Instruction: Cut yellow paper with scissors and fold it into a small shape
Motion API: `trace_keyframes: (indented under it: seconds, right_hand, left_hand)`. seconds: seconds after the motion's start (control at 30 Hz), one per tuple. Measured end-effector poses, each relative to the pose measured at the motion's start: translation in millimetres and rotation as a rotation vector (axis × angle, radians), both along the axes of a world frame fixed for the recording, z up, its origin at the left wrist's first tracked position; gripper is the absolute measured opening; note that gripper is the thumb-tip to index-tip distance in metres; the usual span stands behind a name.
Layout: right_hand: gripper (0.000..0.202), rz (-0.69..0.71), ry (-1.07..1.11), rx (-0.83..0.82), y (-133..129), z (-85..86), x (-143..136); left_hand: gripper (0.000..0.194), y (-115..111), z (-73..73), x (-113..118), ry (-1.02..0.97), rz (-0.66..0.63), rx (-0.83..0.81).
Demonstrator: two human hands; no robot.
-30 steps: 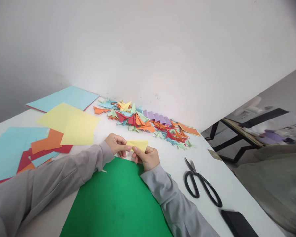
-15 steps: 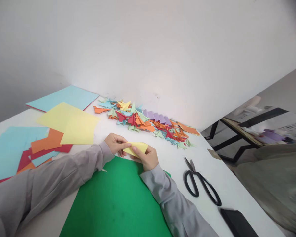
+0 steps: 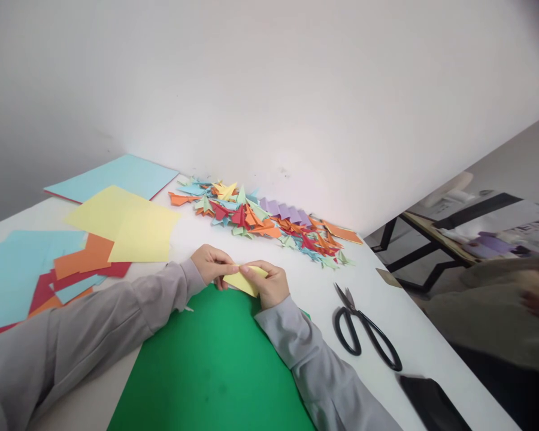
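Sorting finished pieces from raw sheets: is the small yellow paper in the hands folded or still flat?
Folded. The yellow paper is a small narrow wedge pinched between the left hand and right hand.

I see the folded paper piece (image 3: 241, 281) between both hands above the large sheet (image 3: 215, 371), scissors (image 3: 366, 335) to its right, loose sheets (image 3: 72, 251) left, the origami pile (image 3: 260, 221) behind on the counter (image 3: 323, 293).

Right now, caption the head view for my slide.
Both hands, left hand and right hand, pinch a folded yellow paper above a green sheet.
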State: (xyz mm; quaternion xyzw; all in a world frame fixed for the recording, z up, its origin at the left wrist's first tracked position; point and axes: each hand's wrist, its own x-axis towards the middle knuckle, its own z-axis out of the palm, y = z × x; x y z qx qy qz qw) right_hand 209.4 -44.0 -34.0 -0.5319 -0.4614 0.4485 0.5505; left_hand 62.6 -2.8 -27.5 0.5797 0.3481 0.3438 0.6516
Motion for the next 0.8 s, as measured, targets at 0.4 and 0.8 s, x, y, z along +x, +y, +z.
trace_keyframes:
  seconds: [0.4, 0.8]
  right_hand:
    - [0.024, -0.033, 0.105, -0.029, 3.0, -6.6, 1.5]
    - [0.018, 0.002, -0.024, 0.0, -1.0, 1.6, 0.0]
  left_hand:
    - [0.027, 0.7, 0.7, 0.6, 0.031, 0.012, 0.021]
    - [0.016, -3.9, 4.2, 1.7, 0.036, 0.027, 0.082]
